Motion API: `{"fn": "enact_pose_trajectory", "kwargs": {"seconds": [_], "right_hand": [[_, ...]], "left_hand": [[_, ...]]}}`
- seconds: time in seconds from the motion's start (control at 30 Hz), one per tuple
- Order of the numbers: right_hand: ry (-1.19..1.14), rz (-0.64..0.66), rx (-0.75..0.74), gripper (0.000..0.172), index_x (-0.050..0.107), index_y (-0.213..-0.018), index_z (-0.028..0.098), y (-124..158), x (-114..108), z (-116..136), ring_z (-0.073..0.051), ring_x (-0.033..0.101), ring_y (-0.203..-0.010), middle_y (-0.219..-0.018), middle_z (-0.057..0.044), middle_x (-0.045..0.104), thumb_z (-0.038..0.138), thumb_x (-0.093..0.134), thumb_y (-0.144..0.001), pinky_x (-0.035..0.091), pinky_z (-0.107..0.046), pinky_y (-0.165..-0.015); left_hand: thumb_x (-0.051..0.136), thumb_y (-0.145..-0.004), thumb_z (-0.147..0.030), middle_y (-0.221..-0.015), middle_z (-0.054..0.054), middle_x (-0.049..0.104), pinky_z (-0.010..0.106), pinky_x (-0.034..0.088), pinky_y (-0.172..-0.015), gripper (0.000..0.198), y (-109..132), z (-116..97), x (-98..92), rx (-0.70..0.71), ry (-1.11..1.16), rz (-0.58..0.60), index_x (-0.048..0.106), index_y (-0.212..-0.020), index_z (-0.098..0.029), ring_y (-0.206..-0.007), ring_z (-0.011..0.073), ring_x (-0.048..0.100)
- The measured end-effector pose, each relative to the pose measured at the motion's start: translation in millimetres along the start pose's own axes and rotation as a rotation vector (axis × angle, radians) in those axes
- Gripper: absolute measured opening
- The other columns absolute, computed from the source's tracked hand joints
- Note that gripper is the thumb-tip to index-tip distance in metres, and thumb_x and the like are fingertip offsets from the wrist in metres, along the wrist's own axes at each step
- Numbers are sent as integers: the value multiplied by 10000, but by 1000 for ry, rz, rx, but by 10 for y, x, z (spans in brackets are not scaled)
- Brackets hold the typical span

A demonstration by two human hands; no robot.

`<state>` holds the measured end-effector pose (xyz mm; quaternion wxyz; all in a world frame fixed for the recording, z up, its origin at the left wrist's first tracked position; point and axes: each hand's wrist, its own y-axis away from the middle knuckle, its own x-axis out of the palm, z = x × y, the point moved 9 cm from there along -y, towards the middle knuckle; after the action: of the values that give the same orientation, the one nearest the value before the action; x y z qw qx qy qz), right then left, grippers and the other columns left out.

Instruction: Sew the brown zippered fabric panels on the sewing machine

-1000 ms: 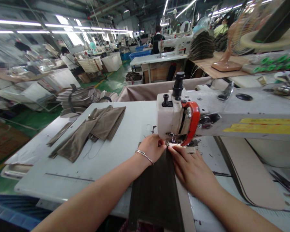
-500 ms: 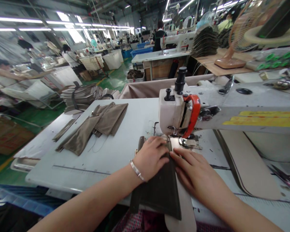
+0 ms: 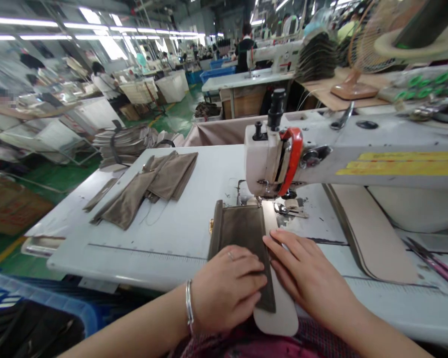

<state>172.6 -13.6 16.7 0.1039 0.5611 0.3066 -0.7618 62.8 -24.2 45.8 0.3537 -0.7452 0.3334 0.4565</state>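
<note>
A dark brown fabric piece (image 3: 242, 226) lies on a long beige panel (image 3: 276, 320) with a rounded near end. Their far ends reach the needle area of the sewing machine (image 3: 263, 161). A small gold-coloured metal fitting (image 3: 211, 226) shows at the fabric's left edge. My left hand (image 3: 229, 286) rests palm down on the near half of the fabric, fingers slightly bent and laid over it. My right hand (image 3: 306, 266) lies with fingers stretched along the seam between fabric and beige panel, its fingertips touching both. My right thumb is hidden.
Folded brown fabric pieces (image 3: 171, 176) lie on the left of the white table (image 3: 216, 166). More beige panels (image 3: 373, 238) lie under the machine arm, with scissors (image 3: 433, 263) at the right. A blue basket (image 3: 89, 318) stands at lower left.
My left hand has slid back from beside the needle to the near half of the fabric. My right hand keeps its place. The fabric and beige panel sit slightly farther forward.
</note>
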Motion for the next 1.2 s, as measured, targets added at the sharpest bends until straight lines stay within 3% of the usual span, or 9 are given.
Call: {"fn": "enact_pose_trajectory", "kwargs": {"seconds": [0.1,0.23,0.67,0.93,1.07,1.2], "right_hand": [[17,-8,-5,427,482,-1365,189,2,-1,8,-259,459,-1254,-1354,-108,513,266,490,-945,435,-439,-1007],[30,-7,-5,445,466,-1379,191,-5,20,7,-262,431,-1283,-1363,-102,508,244,489,-938,418,-442,-1026],[92,33,4,492,413,-1424,175,-33,92,-11,-251,368,-1330,-1421,-89,457,250,468,-941,389,-429,-1029],[78,14,6,474,428,-1414,197,-27,91,-9,-252,393,-1306,-1412,-88,461,269,472,-948,382,-421,-1016],[62,-14,-11,457,456,-1395,204,-6,61,-6,-262,444,-1247,-1369,-95,493,270,482,-943,402,-419,-981],[43,-46,-41,426,492,-1365,204,11,14,26,-259,455,-1227,-1328,-93,524,250,485,-942,403,-408,-969]], "left_hand": [[481,-942,-268,-1348,73,550,472,256,-1164,339,-260,432,-80,-162,-102,-11,543,-1263,-181,-1331,246,402],[507,-935,-323,-1443,96,461,495,296,-1135,401,-468,781,19,-235,-163,34,495,-1301,-162,-1373,278,352],[491,-945,-324,-1445,79,465,500,262,-1154,399,-485,849,31,-241,-138,15,480,-1319,-186,-1374,263,355],[490,-949,-298,-1448,79,463,518,222,-1175,411,-455,807,14,-250,-135,25,472,-1340,-171,-1398,268,322],[595,-867,-500,-1405,88,507,482,209,-1195,570,-217,402,-18,-116,-29,92,495,-1325,-174,-1364,269,381],[559,-920,-310,-1227,9,647,324,234,-1200,244,91,18,20,14,19,46,602,-1147,-231,-1254,154,503]]}}
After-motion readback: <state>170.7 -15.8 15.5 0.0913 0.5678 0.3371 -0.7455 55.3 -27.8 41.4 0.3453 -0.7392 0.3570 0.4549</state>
